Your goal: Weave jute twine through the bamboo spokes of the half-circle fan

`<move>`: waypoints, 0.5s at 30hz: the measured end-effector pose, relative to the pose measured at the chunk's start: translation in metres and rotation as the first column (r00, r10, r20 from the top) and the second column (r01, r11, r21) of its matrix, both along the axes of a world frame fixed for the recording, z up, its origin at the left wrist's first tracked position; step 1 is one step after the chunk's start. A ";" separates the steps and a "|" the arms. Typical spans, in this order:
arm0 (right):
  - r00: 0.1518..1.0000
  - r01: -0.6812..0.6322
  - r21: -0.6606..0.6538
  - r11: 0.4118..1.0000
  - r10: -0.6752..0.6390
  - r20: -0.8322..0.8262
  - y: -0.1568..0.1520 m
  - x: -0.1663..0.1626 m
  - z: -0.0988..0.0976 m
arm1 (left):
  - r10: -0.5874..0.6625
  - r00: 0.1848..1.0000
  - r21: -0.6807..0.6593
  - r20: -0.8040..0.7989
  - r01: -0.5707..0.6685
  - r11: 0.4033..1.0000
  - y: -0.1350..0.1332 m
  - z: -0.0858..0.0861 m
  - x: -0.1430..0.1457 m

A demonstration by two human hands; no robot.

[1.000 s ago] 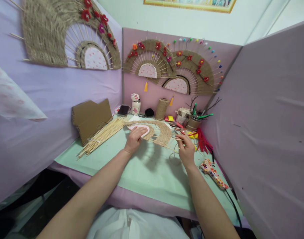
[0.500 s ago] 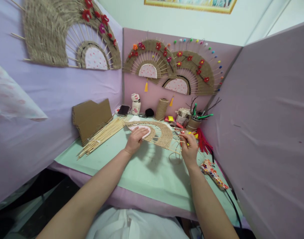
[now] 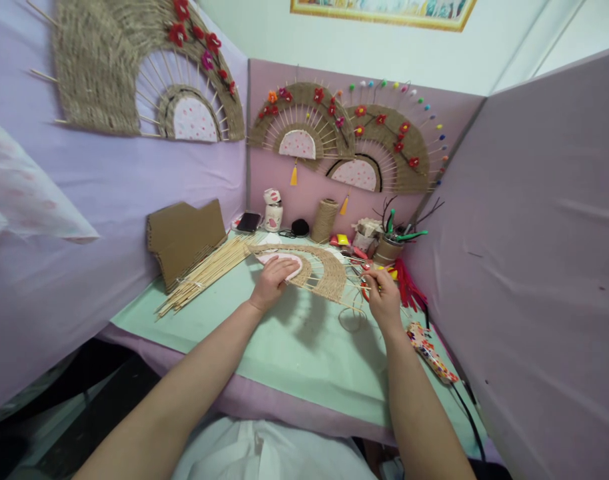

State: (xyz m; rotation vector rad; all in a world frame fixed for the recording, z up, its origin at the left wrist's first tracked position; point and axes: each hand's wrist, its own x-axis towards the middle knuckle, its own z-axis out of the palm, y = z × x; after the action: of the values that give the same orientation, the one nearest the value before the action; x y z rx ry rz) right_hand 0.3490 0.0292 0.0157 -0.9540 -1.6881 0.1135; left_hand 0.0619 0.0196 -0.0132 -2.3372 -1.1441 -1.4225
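A half-round fan (image 3: 329, 273) of jute twine woven over thin sticks is held up above the table, tilted. My left hand (image 3: 274, 280) is closed on its white and pink centre, fingers lying on top and the thumb out of sight. At the fan's right edge, where bare stick ends stick out, my right hand (image 3: 383, 293) pinches what looks like the loose jute twine; its fingertips partly hide the strand. A loop of this twine (image 3: 352, 320) hangs below the fan's right end.
A bundle of thin sticks (image 3: 204, 277) lies left, by a cut cardboard piece (image 3: 187, 237). Behind stand a twine spool (image 3: 324, 220) and a pot with green-handled tools (image 3: 388, 250). A patterned glue gun (image 3: 434, 357) with a cord lies right. Finished fans (image 3: 407, 143) hang behind.
My right hand has shifted slightly right, away from the fan's edge. My left hand keeps its hold, and the fan has hardly moved.
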 end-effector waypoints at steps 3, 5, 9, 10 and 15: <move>1.000 -0.024 -0.038 0.999 0.025 0.011 0.002 0.003 0.001 | -0.008 1.000 -0.001 -0.006 0.008 1.000 0.000 0.000 0.000; 0.998 -0.058 -0.089 0.994 0.057 -0.013 0.003 0.006 0.001 | -0.023 1.000 0.004 -0.003 0.023 1.000 0.000 0.000 0.001; 0.973 -0.217 -0.299 0.929 0.182 -0.142 0.002 0.014 0.002 | -0.047 0.999 -0.014 0.002 0.047 0.999 0.000 0.000 0.001; 0.960 -0.266 -0.350 0.898 0.213 -0.181 0.002 0.015 0.002 | -0.057 0.998 -0.017 0.002 0.057 0.998 0.000 0.000 0.001; 0.878 -0.448 -0.448 0.774 0.285 -0.385 -0.003 0.020 0.007 | -0.114 0.994 -0.009 0.004 0.114 0.993 0.001 -0.002 0.000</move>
State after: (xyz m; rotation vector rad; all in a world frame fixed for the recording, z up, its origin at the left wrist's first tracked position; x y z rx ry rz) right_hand 0.3689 0.0259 0.0226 -0.9196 -1.5628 0.9919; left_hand 0.0623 0.0205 -0.0150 -2.4431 -1.0356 -1.4607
